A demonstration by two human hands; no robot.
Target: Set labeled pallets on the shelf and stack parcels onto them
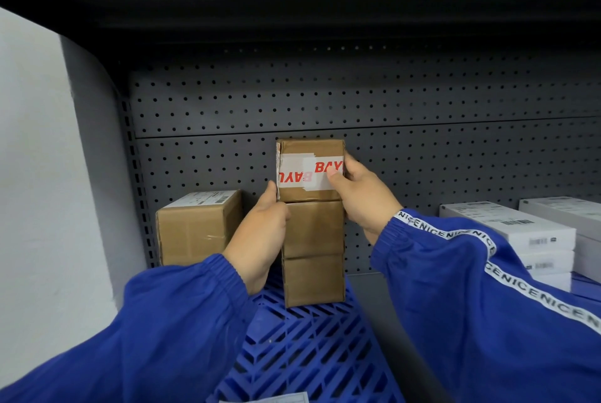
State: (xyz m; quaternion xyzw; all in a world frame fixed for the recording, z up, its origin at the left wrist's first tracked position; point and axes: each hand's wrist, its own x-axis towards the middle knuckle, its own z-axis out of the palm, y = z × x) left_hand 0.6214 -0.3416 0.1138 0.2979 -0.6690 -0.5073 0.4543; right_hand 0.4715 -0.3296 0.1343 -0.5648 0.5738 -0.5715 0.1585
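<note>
A blue plastic pallet (309,347) lies on the shelf, with a white label (283,398) at its near edge. Three brown cardboard parcels stand stacked on it. The top parcel (305,171) carries white tape with red letters and sits on the middle parcel (313,227), which rests on the bottom parcel (313,279). My left hand (260,240) grips the stack's left side at the top parcel's lower corner. My right hand (361,197) grips the top parcel's right side, thumb on the taped front.
Another brown parcel (198,227) with a white label on top stands to the left on the pallet. Stacked white boxes (520,236) sit at the right on a second blue pallet (582,285). A perforated grey back panel (357,103) closes the shelf; a dark upper shelf hangs overhead.
</note>
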